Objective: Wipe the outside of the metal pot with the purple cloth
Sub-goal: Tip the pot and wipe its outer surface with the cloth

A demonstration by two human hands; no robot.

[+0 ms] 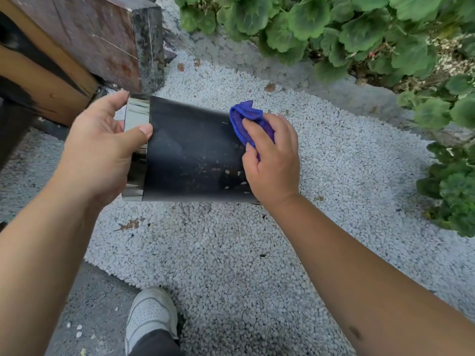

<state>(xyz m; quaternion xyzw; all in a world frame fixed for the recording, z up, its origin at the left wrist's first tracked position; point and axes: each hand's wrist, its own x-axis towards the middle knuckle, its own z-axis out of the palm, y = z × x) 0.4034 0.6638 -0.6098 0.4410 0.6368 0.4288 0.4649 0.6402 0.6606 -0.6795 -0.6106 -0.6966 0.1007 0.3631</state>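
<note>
A metal pot (190, 152) with a blackened wall and a shiny rim band lies on its side in the air above the gravel. My left hand (100, 152) grips its rim end at the left, thumb across the shiny band. My right hand (272, 160) holds a bunched purple cloth (248, 118) pressed against the pot's right end, near its upper edge. Small pale specks mark the dark wall near my right hand. The pot's inside and its base are hidden.
White gravel (231, 240) covers the ground below. A stone slab (102, 39) on a wooden frame (46, 86) stands at the upper left, close to the pot's rim. Green leafy plants (359, 32) line the top and right. My white shoe (150, 314) is at the bottom.
</note>
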